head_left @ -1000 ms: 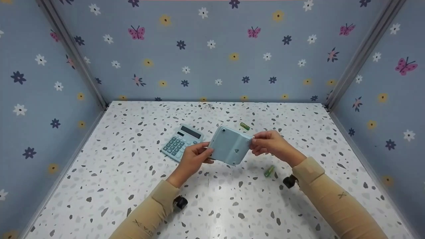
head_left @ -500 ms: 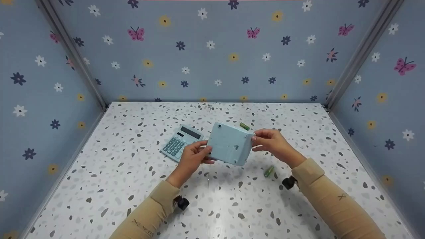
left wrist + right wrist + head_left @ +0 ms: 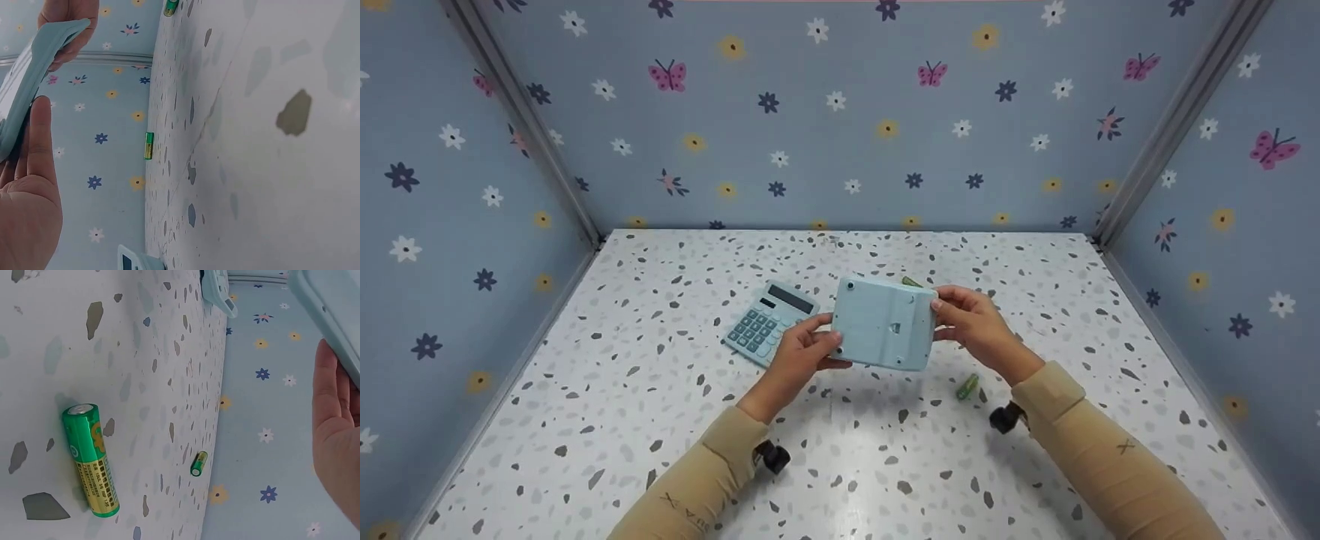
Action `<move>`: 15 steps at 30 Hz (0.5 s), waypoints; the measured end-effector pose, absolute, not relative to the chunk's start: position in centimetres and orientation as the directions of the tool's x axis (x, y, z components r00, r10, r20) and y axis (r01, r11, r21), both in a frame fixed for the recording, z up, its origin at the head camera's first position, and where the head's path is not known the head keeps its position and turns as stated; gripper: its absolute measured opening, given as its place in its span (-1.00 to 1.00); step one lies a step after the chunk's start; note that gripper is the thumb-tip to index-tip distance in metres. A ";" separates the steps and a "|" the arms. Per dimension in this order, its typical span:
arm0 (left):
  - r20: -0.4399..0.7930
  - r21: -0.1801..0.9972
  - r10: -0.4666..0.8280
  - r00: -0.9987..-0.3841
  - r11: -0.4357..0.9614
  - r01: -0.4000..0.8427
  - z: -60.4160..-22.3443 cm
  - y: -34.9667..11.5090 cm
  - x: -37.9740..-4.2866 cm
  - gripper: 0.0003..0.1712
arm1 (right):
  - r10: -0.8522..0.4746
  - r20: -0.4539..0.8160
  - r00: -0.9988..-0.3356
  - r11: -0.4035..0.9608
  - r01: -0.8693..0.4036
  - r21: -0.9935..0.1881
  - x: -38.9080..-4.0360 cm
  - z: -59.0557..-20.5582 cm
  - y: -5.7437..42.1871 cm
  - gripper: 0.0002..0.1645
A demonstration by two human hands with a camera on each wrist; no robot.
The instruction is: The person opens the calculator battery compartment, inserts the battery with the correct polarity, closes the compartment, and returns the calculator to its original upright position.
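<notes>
Between both hands, above the table, is a light blue calculator with its back turned up toward the head camera. My left hand grips its left edge, thumb on the back and fingers underneath. At the right edge, my right hand pinches the upper corner. A second light blue calculator, keys up, lies on the table just left of the held one, partly hidden by my left hand. One green and gold battery lies below my right hand; another battery lies farther back, partly covered in the head view.
The white speckled table is bounded by a flowered blue back wall and similar walls at the left and right. A small black camera is strapped at each wrist under the beige sleeves.
The held calculator has tilted and turned, so its back faces the head camera more squarely and its edges look straighter. My right hand's fingers have shifted slightly on its corner. The batteries stayed put.
</notes>
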State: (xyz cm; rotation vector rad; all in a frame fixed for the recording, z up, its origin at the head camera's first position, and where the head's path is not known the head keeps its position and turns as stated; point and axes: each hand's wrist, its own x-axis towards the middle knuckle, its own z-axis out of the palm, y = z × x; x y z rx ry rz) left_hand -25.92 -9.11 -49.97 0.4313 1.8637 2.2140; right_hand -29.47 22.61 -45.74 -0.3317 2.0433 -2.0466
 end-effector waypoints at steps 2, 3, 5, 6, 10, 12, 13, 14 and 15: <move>0.071 0.984 0.347 -0.935 -0.176 0.010 -49.9 -9.2 -25.9 -0.44 | -0.338 -0.006 -0.941 0.005 0.004 -1.000 -29.4 -45.7 22.6 -0.74; 0.064 0.984 0.345 -0.936 -0.178 0.002 -49.9 -9.2 -25.9 -0.41 | -0.347 -0.007 -0.938 0.008 0.005 -1.000 -29.5 -45.8 22.6 -0.74; 0.054 0.983 0.345 -0.937 -0.185 -0.012 -49.9 -9.3 -26.0 -0.36 | -0.371 -0.007 -0.929 0.014 0.002 -1.000 -29.5 -45.8 22.6 -0.73; 0.052 0.982 0.349 -0.936 -0.190 -0.016 -49.8 -9.3 -26.0 -0.34 | -0.380 -0.006 -0.925 0.014 0.001 -1.000 -29.5 -45.8 22.6 -0.72; 0.060 0.977 0.378 -0.924 -0.213 -0.023 -49.7 -9.3 -26.0 -0.34 | -0.411 -0.006 -0.912 0.004 0.004 -1.000 -29.6 -45.8 22.7 -0.70; 0.063 0.975 0.396 -0.916 -0.218 -0.027 -49.6 -9.3 -25.9 -0.36 | -0.418 -0.006 -0.908 -0.001 0.006 -1.000 -29.6 -45.8 22.7 -0.70; 0.063 0.975 0.405 -0.912 -0.220 -0.030 -49.6 -9.3 -25.9 -0.38 | -0.421 -0.007 -0.907 -0.003 0.009 -1.000 -29.7 -45.9 22.7 -0.70; 0.061 0.974 0.413 -0.909 -0.223 -0.036 -49.5 -9.2 -25.9 -0.39 | -0.423 -0.008 -0.906 -0.007 0.013 -1.000 -29.7 -45.9 22.7 -0.70; 0.061 0.974 0.424 -0.903 -0.224 -0.039 -49.5 -9.2 -25.8 -0.39 | -0.421 -0.012 -0.907 -0.010 0.017 -1.000 -29.7 -45.9 22.7 -0.71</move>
